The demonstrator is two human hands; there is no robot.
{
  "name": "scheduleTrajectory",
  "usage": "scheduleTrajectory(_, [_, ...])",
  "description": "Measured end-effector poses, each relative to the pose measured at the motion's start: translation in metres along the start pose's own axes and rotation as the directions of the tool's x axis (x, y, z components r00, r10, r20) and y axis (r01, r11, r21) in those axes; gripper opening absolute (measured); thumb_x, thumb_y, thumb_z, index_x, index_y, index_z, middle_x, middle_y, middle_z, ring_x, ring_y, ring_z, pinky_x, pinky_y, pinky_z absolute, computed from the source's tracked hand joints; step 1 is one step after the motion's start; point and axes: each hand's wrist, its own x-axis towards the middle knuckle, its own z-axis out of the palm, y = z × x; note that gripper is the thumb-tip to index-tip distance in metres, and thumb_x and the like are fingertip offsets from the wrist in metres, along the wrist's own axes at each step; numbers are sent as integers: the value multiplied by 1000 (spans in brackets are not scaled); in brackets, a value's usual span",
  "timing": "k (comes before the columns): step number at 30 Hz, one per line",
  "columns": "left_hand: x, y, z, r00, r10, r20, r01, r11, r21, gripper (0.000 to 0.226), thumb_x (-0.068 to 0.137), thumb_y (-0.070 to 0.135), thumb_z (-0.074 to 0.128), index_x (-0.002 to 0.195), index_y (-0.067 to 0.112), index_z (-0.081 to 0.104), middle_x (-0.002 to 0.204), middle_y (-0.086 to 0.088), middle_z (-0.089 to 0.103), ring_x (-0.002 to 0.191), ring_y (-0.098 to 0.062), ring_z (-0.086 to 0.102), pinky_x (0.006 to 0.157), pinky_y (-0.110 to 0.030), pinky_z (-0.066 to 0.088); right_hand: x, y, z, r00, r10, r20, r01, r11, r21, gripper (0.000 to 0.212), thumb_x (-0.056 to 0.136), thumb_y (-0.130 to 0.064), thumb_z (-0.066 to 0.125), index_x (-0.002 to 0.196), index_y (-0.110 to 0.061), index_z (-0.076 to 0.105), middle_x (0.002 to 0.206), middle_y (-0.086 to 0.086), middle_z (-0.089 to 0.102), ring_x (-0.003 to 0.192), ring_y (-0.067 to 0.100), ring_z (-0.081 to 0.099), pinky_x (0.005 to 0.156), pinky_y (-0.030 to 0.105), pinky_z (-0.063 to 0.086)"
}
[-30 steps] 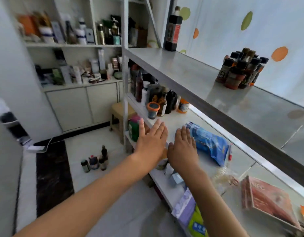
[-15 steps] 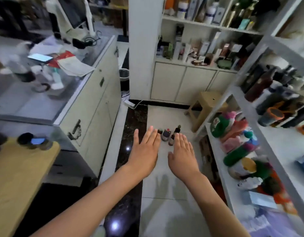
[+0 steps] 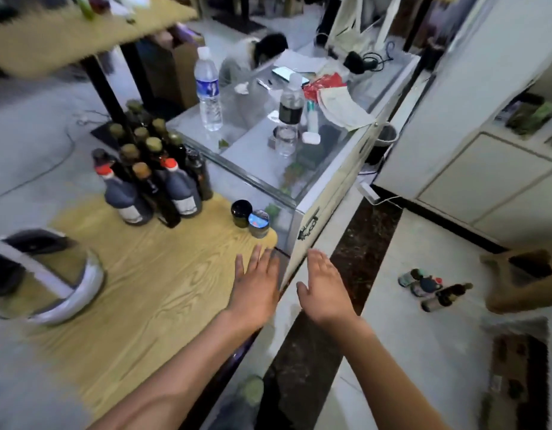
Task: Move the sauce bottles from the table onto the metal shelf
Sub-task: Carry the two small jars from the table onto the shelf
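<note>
Bare forearms reaching in from the bottom edge, both hands held out flat and holding nothing: left hand (image 3: 256, 290) palm-down over the near right corner of the wooden table (image 3: 138, 293), fingers straight and slightly spread; right hand (image 3: 322, 290) just beside it, past the table's edge and over the floor, fingers straight and close together, thumb out to the side. At the table's left edge, a round mirror (image 3: 42, 274) in a white frame, blurred. Further along the right edge, two small jars (image 3: 251, 214) side by side, one dark-lidded, one with a bluish lid. At the far end of the table, well clear of both hands, the sauce bottles (image 3: 150, 175) standing upright in a tight cluster, dark glass, some red-capped, some with gold or brown caps. Beyond the table, a glass-topped counter (image 3: 268, 156) carrying a clear water bottle (image 3: 209, 90), a second dark-labelled bottle (image 3: 290, 103), a face mask (image 3: 343, 108), a phone and cables. On the tiled floor to the right, a few small bottles (image 3: 429, 287) grouped together, beside a blurred wooden stool (image 3: 526, 280)
</note>
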Motion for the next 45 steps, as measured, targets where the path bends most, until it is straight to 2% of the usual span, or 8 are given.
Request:
scheduleTrajectory(12, [72,-91,-8,982,-189,-17,186,978,-95,62,98,24,42,152,15,14,162,-5,9,150,-23,-2,119,-52,8,107,-47,40,990,-70,121,70,998,6,72,86,-23,34,152,2,20,157,24,24,148,33,19,122,39,15])
scheduleTrajectory(16, [107,-94,-4,977,-212,-17,208,970,-121,64,96,23,45,152,14,16,162,-5,12,150,-23,1,119,-51,9,147,-45,53,987,-40,155,31,998,63,70,87,-14,51,152,-5,26,156,21,28,144,34,28,117,42,28])
scheduleTrajectory(23, [171,-110,7,949,-301,96,311,943,-121,75,92,20,55,153,9,12,160,-11,13,149,-28,8,117,-47,23,212,-28,78,987,-47,155,32,995,96,70,96,-21,55,155,-21,17,162,4,16,145,25,27,107,37,37])
scheduleTrajectory(30, [232,-133,27,899,-369,238,425,865,-266,84,90,3,52,155,10,-2,163,-11,-1,146,-28,24,115,-34,28,257,-21,97,952,-159,260,175,984,-42,59,92,-3,37,150,-8,31,156,10,30,143,28,29,103,45,39])
scheduleTrajectory(33, [244,-131,38,887,-400,230,449,864,-227,73,93,7,49,154,10,10,162,-12,4,126,-40,50,100,-43,45,266,-22,101,954,-191,232,223,967,-120,51,75,-2,56,126,-7,60,132,11,57,118,28,56,76,36,53])
scheduleTrajectory(37, [257,-128,36,898,-418,139,439,872,-215,59,93,5,50,147,0,27,157,-18,21,138,-33,34,108,-40,36,266,-20,104,959,-204,195,247,941,-230,41,51,-7,65,91,-10,74,92,6,68,85,24,65,49,27,48])
scheduleTrajectory(40, [260,-134,31,907,-397,141,421,863,-279,53,87,8,60,135,0,40,147,-19,38,134,-33,40,106,-35,36,265,-23,95,959,-210,192,242,957,-161,46,61,1,73,106,-6,69,111,10,63,105,31,60,63,33,53])
scheduleTrajectory(45, [238,-138,36,876,-463,139,477,782,-402,38,80,14,68,109,6,46,116,-16,57,103,-35,58,81,-35,44,268,-23,95,935,-184,304,222,970,-95,43,88,7,45,129,-3,50,145,16,35,133,30,37,83,37,49])
